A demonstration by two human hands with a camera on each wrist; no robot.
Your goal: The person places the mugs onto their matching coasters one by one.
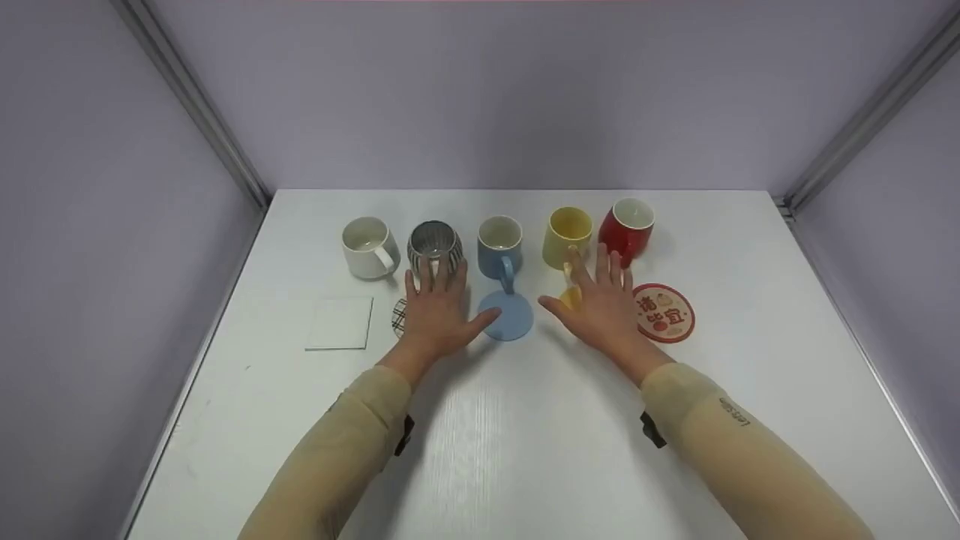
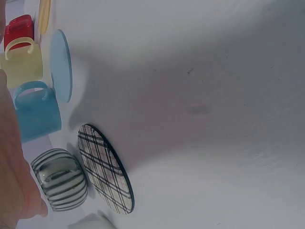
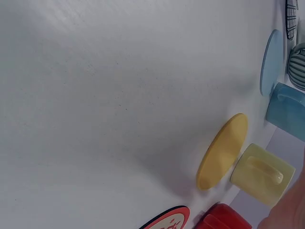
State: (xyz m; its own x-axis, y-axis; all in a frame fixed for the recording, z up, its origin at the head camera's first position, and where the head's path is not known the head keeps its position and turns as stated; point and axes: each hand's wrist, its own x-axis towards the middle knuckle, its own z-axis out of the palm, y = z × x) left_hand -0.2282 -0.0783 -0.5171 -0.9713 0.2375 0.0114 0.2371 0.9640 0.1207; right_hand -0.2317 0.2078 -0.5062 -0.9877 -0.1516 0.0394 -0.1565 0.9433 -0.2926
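My left hand (image 1: 437, 319) is spread over a black-and-white plaid round coaster (image 2: 106, 169), its fingertips overlapping the grey striped mug (image 2: 62, 183) in the head view. The thumb points toward a blue round coaster (image 1: 510, 322), in front of the blue mug (image 1: 493, 261). My right hand (image 1: 606, 313) spreads above a yellow coaster (image 3: 223, 152), partly hiding it, with fingers near the yellow mug (image 1: 556, 246) and red mug (image 1: 616, 238). Neither hand holds anything. Whether the fingertips touch the mugs, I cannot tell.
A white mug (image 1: 367, 259) stands at the left end of the mug row, and a square, pale coaster (image 1: 340, 324) lies in front of it. To the right lies a red-rimmed round coaster (image 1: 677, 322) with printed characters. Walls enclose the white table (image 1: 480, 465).
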